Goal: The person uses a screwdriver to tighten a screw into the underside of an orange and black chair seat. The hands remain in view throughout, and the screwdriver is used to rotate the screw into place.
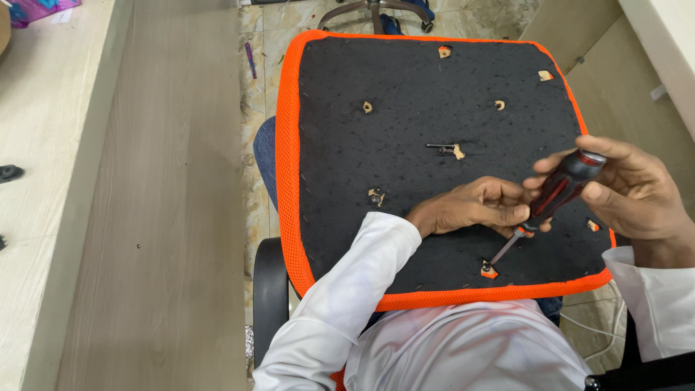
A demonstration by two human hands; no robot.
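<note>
An upturned chair seat (pixel 405 94) with a black fabric underside and an orange mesh rim rests on my lap. My right hand (pixel 630 192) grips the black-and-red handle of a screwdriver (pixel 554 195). Its tip sits on a screw (pixel 487 268) in an orange-edged hole near the seat's front edge. My left hand (pixel 470 206) lies on the black fabric with its fingers touching the screwdriver near the base of the handle. A loose bolt (pixel 441 148) lies on the fabric at the middle. Several other holes dot the underside.
A wooden desk panel (pixel 166 195) and pale desktop (pixel 43 145) stand at the left. A black armrest (pixel 269 289) sits below the seat's left edge. A chair's star base (pixel 376 11) is on the tiled floor beyond. Cabinets (pixel 637 65) stand at right.
</note>
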